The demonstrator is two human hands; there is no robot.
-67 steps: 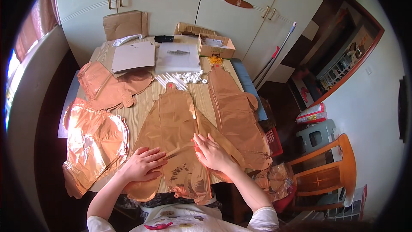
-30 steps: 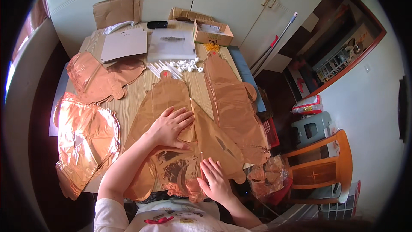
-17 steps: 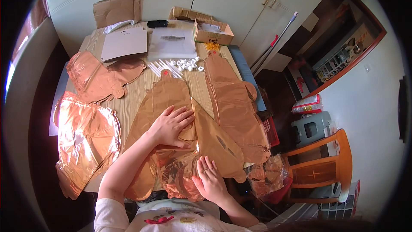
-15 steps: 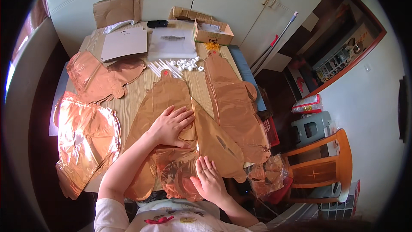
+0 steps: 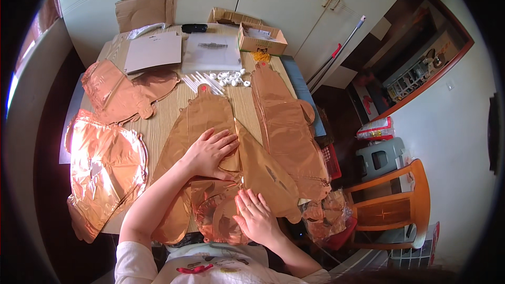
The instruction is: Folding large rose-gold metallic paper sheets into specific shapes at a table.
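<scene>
Right hand (image 5: 256, 216): lower centre of the frame, palm down and fingers spread flat, grasping nothing, pressing on the near crumpled end of the rose-gold foil balloon (image 5: 210, 142).
Left hand (image 5: 210, 150): just above it toward the middle of the frame, open and flat on that balloon's middle, fingers fanned toward the upper right, gripping nothing.
Rose-gold foil balloon: deflated, lying flat along the wooden table (image 5: 160, 129) from the lower edge up to the centre, narrow neck pointing away.
Second balloon strip (image 5: 286, 126): right of centre, same colour, flat, its lower end overlapping the table's right edge.
Shiny foil sheet (image 5: 105, 165): lower left, wrinkled and bright with glare, hanging over the near corner.
Smaller foil pieces (image 5: 123, 92): left of centre, stacked loosely.
White plastic bits (image 5: 229, 79): upper centre, a small scattered heap beside thin white sticks.
Paper sheets (image 5: 153, 51): upper left of the table, beside a clear packet (image 5: 211, 52).
Cardboard box (image 5: 261, 39): upper centre, open, at the far edge.
Orange chair (image 5: 392, 210): lower right, on the floor, well apart from the table.
</scene>
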